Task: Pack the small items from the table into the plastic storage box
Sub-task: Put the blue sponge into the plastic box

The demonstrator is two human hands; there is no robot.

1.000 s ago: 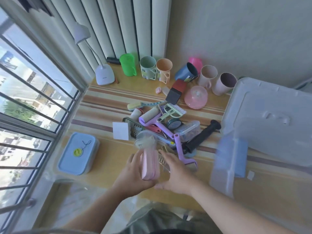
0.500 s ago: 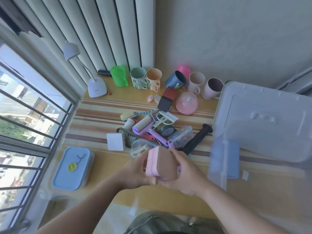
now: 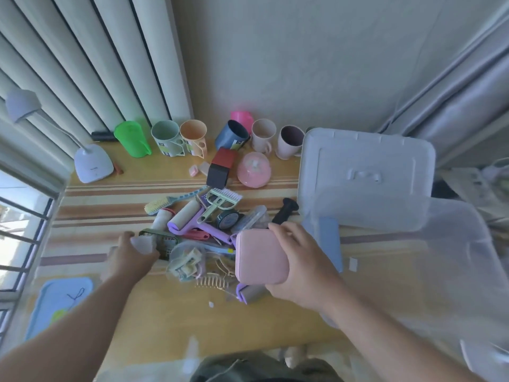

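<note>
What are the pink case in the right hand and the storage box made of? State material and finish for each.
Pink case: probably matte plastic; even colour, rounded moulded corners, no glare. Storage box: translucent plastic, fairly glossy; the table shows through its wall. Right hand grips the case.

Daylit barred window (image 3: 19,230) left, pale blinds (image 3: 91,64), plain beige wall (image 3: 289,56) behind.

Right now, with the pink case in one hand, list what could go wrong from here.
1. The right hand grips the pink case only along one edge; it may slip before reaching the clear storage box.
2. The left hand is on the white card at the edge of the tangled pile; pulling it could drag the green basket along.
3. The loose lid lies over the box's far end, narrowing the opening.
</note>
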